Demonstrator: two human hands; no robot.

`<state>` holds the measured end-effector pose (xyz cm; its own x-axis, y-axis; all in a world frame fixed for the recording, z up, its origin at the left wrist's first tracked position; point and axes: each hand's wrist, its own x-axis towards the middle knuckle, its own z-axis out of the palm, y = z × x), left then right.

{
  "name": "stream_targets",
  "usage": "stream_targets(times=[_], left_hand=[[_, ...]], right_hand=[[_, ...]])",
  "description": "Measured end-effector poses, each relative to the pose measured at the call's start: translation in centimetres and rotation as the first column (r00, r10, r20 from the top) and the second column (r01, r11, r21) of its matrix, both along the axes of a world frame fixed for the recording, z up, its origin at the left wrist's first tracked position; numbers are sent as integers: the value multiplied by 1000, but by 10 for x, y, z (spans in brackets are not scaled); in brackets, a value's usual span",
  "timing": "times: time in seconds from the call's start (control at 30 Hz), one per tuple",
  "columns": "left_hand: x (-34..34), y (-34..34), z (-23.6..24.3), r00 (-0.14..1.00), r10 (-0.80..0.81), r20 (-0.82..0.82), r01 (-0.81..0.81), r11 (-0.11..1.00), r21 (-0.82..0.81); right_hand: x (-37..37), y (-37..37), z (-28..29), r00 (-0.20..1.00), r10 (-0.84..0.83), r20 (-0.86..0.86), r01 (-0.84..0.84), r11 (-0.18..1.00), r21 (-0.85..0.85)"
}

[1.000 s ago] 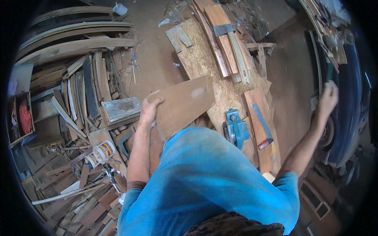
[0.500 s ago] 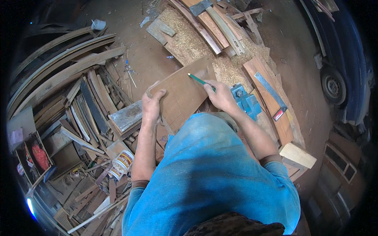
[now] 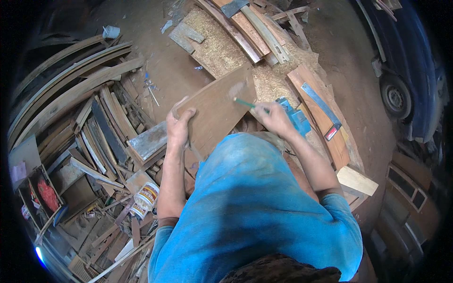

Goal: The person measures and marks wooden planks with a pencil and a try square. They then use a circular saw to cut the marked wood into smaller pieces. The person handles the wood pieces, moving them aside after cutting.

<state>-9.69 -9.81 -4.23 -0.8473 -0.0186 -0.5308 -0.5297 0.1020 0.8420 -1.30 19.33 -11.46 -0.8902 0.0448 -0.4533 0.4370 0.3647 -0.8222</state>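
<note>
A flat brown wooden board [image 3: 214, 111] is tilted in front of me, its far corner reaching over the wood shavings. My left hand [image 3: 178, 121] grips its left edge, thumb on the upper face and fingers wrapped behind. In my right hand [image 3: 274, 118] is a green pencil [image 3: 245, 102], its tip over the board's right part near a pale smudge; I cannot tell whether it touches. Just behind that hand sits a blue vise [image 3: 297, 119], partly hidden by it.
To the right, a metal try square [image 3: 321, 108] lies on a reddish plank [image 3: 306, 113], near a pale wood block [image 3: 357, 181]. An axe head [image 3: 234, 7] rests on boards at the top. Stacked timber [image 3: 101, 127] and a white bucket [image 3: 144, 200] fill the left; a blue vehicle [image 3: 408, 70] stands right.
My right hand with the pencil has shifted a little right and toward me, the pencil tip moving right along the board. My left hand keeps its hold; the whole view has shifted slightly.
</note>
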Motion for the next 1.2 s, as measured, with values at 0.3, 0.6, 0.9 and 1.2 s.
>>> stream_targets(times=[0.3,0.6,0.9,1.2], left_hand=[[-3,4,5,998,-53,-21,53,998,-28],[-1,-14,2,971,-228,-75,223,973,-66],[20,-17,23,719,-685,-121,642,720,-263],[25,-17,19,693,-675,-253,614,736,-285]], right_hand=[[-42,-13,-23,983,-90,-159,102,993,64],[-13,8,2,995,-56,-84,59,998,38],[-20,88,110,918,-318,-236,373,894,248],[-19,75,95,917,-381,-114,365,921,-136]])
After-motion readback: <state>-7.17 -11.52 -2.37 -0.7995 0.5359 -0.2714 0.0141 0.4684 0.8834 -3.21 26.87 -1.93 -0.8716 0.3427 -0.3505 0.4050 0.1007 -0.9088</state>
